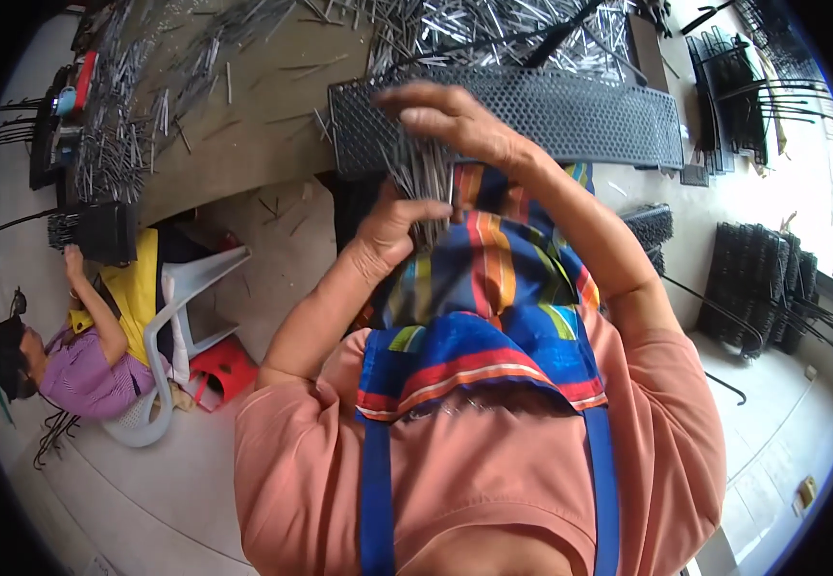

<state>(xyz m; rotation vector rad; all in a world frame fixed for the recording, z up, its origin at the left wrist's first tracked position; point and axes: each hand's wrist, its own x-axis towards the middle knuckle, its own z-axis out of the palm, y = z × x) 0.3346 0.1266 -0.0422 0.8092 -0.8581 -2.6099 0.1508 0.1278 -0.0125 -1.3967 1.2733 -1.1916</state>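
A bundle of thin grey metal strips [424, 182] stands roughly upright in my left hand [389, 233], whose fingers wrap round its lower part above my striped apron. Just over the top of the bundle is my right hand [459, 123], its fingers stretched out to the left and slightly blurred. It may be touching the strip ends; I cannot tell. Behind both hands lies a long dark perforated panel [570, 115] along the table's near edge. A large heap of similar loose strips [493, 36] covers the table beyond it.
More strips lie scattered over the brown table [253, 115]. At the left a co-worker in a purple top sits on a white plastic chair [157, 384], holding a black rack piece [104, 233]. A red stool [224, 372] is nearby. Stacked black wire racks [757, 278] stand right.
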